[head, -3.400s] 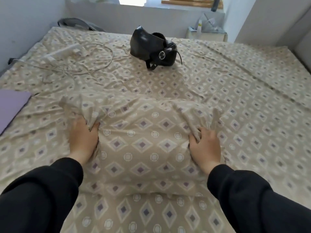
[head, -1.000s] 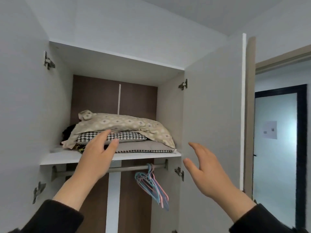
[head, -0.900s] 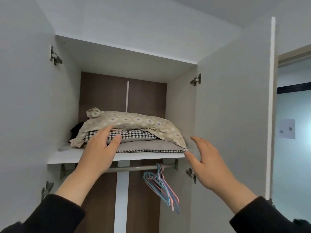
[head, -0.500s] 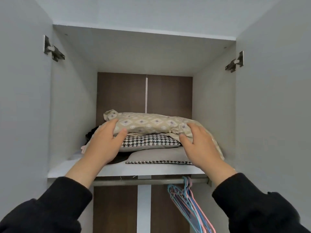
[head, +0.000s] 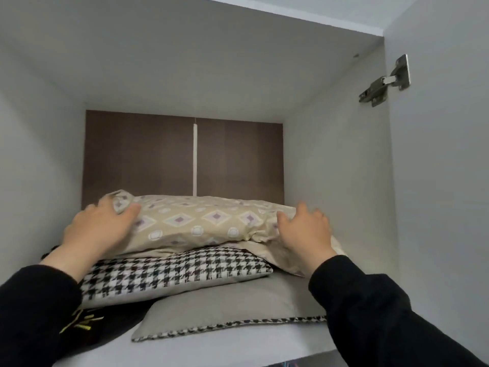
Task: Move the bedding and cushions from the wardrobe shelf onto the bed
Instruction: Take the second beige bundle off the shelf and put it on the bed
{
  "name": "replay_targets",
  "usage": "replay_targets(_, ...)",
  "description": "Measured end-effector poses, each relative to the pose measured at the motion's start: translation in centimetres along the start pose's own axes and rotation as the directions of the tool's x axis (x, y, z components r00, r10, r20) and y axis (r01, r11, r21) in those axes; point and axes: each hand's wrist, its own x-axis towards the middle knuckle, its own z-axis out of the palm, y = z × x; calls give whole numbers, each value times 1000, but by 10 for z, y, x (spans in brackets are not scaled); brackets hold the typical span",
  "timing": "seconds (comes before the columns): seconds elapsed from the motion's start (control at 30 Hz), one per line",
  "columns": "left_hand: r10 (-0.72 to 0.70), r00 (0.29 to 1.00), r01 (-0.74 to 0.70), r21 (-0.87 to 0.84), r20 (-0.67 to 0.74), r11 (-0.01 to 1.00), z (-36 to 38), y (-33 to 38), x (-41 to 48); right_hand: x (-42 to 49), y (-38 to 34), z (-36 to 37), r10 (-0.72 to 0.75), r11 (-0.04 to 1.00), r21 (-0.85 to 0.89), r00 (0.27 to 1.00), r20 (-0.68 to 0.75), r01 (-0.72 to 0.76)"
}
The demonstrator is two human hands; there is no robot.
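My left hand [head: 98,229] and right hand [head: 304,231] were set well apart, one at each end of the beige pillow [head: 201,223], a cushion printed with pale diamonds and circles. At the pillow's left end my fingers curled over its corner while the thumb pressed into its front face. At the pillow's right end my fingers bent over the top edge with the thumb spread against the fabric; that hand was slightly blurred, so how firm its hold was could not be judged. Both of my sleeves were black.

The pillow lay flat on top of the stack, inside the wardrobe. Directly under the pillow, touching it, lay a houndstooth cushion [head: 172,271] in black and white. Below that, and reaching further forward than the pillow, sat a grey cushion [head: 225,303] edged with a houndstooth band, resting on the white shelf [head: 211,348]. Below the pillow's left end, beside the grey cushion, a black cloth with yellow marks [head: 87,321] showed partly. Behind the pillow rose the brown back panel [head: 140,157], split by a pale vertical strip. High to the right of the pillow, a metal hinge [head: 386,80] was fixed at the cabinet's side wall.
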Motion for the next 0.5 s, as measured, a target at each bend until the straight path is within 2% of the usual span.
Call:
replay_targets(0.07,-48,996,47,17,78,999,21,5,25,20,7,13,93,995,-27,994,49,-92)
replay_targets(0.17,-19,987,22,-17,158,1000,48,12,41,34,12,37,158,987,-22,978,138,-156)
replay_targets(0.33,43,992,-44,9,121,999,62,21,49,37,11,76,40,999,28,988,152,-44)
replay_targets(0.5,156,985,-161,67,75,985,72,20,49,44,8,92,15,987,156,992,127,-35)
